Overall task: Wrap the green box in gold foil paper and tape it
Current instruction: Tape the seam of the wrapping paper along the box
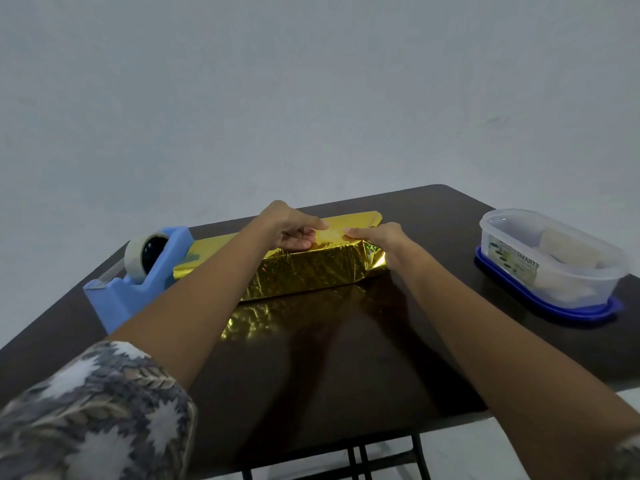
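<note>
A: A plain grey wall (pixel 311 81), and before it a dark, glossy bench (pixel 346 358). Where is the box?

B: In the middle of the bench, toward the far edge, fully under the foil (pixel 304 271). No green shows. Only the block shape tells me it is there.

A: And the hands?

B: Both are on top of the parcel, close together. The left hand (pixel 291 226) has its fingers (pixel 298 242) curled, and thumb and fingers pinch the foil at the top. The right hand (pixel 377 235) lays its thumb on the foil just beside. Its other fingers are hidden behind the back of the hand, so I cannot tell if they pinch or only press.

A: Why hold it so?

B: I think the two flaps meet there. Foil is springy and would open if nobody holds it. I judge the wrap around the body is nearly closed, but I see no tape on it.

A: The ends?

B: At the right end the foil stands out in a loose fold. On the left a flat part runs out toward the blue dispenser (pixel 138 289). Both ends look not yet folded.

A: So the tape is near?

B: Yes, the dispenser stands just beside the foil, in easy reach of the left hand. A clear tub (pixel 554 258) stands well apart on the right, out of the way.
</note>
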A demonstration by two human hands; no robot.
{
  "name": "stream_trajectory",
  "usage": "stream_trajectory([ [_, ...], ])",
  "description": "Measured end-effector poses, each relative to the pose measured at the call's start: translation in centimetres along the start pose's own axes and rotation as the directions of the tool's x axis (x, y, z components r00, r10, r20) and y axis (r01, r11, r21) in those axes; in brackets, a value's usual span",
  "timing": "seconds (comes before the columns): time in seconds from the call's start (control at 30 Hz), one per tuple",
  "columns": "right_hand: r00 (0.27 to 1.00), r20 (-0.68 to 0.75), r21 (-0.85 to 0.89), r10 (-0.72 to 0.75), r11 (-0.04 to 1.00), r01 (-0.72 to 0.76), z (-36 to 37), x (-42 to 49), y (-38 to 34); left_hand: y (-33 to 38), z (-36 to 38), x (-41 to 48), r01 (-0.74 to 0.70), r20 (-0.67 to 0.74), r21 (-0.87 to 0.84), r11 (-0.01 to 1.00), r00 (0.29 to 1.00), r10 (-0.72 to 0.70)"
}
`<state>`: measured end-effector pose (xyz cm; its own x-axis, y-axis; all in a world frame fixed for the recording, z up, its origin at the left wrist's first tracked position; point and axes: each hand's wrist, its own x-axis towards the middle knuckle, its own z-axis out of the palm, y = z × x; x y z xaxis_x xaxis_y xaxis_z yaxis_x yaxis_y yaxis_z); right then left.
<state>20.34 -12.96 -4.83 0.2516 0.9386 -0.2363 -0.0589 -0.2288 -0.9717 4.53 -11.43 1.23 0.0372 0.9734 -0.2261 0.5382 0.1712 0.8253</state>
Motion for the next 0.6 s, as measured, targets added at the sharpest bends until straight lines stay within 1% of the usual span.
stream_trajectory([
  [0.17,1.000,-0.020,-0.012,-0.008,1.000,0.008,-0.08,-0.31,-0.09,0.37,0.38,-0.04,-0.008,-0.009,0.064,0.998,1.000,0.009],
  [0.4,0.999,-0.032,-0.030,-0.002,1.000,0.001,-0.04,-0.41,-0.15,0.32,0.62,0.14,-0.010,-0.027,0.083,0.997,1.000,0.013],
  [0.6,1.000,-0.027,-0.023,-0.012,1.000,0.012,-0.02,0.26,0.09,0.37,1.00,0.83,0.007,-0.033,0.176,0.984,0.999,-0.001],
])
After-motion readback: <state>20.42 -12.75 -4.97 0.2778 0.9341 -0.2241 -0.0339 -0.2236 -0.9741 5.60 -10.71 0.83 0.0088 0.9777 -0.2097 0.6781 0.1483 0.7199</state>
